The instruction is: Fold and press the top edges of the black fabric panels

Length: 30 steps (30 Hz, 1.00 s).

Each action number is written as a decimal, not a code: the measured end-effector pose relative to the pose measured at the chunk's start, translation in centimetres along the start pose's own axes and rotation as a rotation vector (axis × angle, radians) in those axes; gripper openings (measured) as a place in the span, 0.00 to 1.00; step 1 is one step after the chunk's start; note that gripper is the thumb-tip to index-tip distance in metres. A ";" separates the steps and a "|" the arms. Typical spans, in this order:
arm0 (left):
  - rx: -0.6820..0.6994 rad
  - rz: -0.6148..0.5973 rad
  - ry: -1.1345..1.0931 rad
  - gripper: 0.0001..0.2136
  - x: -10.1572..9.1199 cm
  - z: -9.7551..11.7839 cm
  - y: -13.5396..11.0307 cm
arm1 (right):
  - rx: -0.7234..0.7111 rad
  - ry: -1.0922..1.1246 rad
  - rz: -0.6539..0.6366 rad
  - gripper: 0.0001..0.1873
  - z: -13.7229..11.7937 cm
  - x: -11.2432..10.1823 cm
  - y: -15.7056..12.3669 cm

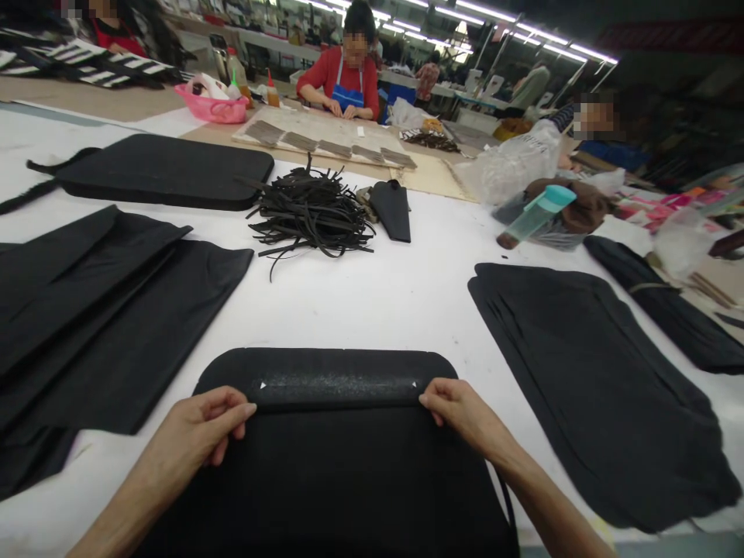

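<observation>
A black padded panel (325, 372) with rounded corners lies on the white table (372, 294) right in front of me. A black fabric piece (337, 473) covers its near part, its folded edge running between my hands. My left hand (201, 426) pinches that edge at the left end, fingers curled and closed on it. My right hand (459, 411) pinches the same edge at the right end, thumb and fingers pressed together. Two small white marks show on the panel just beyond the edge.
Stacked black fabric pieces (98, 310) lie left, more (593, 372) right. A heap of black straps (311, 213) and another padded panel (163, 170) sit farther back. A teal bottle (538, 213) lies at right. Across the table a person in red (346, 77) works; a pink basket (212, 105) stands nearby.
</observation>
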<state>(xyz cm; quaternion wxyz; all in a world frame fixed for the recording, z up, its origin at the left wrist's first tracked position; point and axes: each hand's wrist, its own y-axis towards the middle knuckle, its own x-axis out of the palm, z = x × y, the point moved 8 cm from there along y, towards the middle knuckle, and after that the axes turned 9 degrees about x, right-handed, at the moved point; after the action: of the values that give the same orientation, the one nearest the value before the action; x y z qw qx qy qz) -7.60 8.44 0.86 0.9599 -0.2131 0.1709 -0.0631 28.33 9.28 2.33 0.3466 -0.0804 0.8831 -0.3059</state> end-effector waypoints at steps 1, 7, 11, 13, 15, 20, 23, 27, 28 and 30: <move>0.008 0.010 0.010 0.18 -0.1 -0.1 0.1 | -0.018 -0.001 0.015 0.13 -0.2 -0.1 -0.1; 0.028 -0.001 0.066 0.19 -0.2 -0.2 0.7 | 0.017 -0.065 0.117 0.10 0.2 -0.1 -0.2; 0.088 -0.020 0.100 0.16 -0.1 0.4 1.0 | 0.068 -0.138 0.193 0.10 0.9 -0.2 0.2; 0.092 -0.020 0.099 0.15 -0.1 0.5 1.0 | 0.059 -0.158 0.210 0.11 0.8 -0.2 0.2; 0.093 -0.010 0.091 0.14 -0.1 0.5 1.0 | 0.056 -0.165 0.218 0.13 0.6 -0.2 0.1; 0.094 0.046 0.104 0.13 -0.4 0.3 1.0 | 0.072 -0.187 0.211 0.14 0.6 -0.1 0.2; 0.097 0.050 0.102 0.13 -0.3 0.4 1.1 | 0.083 -0.207 0.213 0.14 0.9 0.0 0.6; 0.081 0.082 0.066 0.12 -0.3 0.4 1.2 | 0.062 -0.238 0.208 0.15 1.8 0.2 1.1; 0.080 0.090 0.060 0.11 -0.3 0.4 1.2 | 0.058 -0.249 0.197 0.16 2.1 0.3 1.3; 0.081 0.097 0.054 0.10 -0.3 0.4 1.2 | 0.053 -0.270 0.166 0.18 2.8 0.4 1.7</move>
<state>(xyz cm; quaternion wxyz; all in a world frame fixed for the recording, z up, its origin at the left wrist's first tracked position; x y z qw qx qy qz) -7.65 9.76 0.76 0.9647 -0.1639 0.2042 -0.0289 29.95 9.14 -0.51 0.4882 -0.0384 0.8238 -0.2857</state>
